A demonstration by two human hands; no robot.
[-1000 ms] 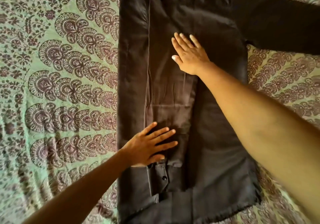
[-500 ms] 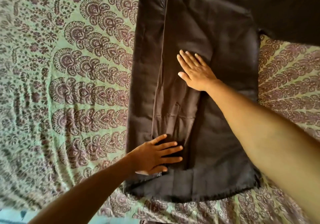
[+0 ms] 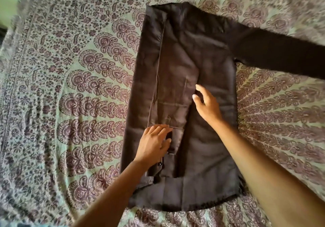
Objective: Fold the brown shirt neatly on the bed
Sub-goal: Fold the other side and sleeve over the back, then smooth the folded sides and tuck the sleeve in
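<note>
brown shirt (image 3: pixel 202 165), long axis near-to-far, hem nearest; left hand (image 3: pixel 153 143), right hand (image 3: pixel 208 104) slack, no grasp

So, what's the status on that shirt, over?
Left hand rests on folded-in sleeve. Right hand open over brown shirt. Other sleeve lies unfolded. Nothing blocking.

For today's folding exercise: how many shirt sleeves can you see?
2. One sleeve lies folded down the shirt's body; the other sleeve stretches right across the bed.
</note>
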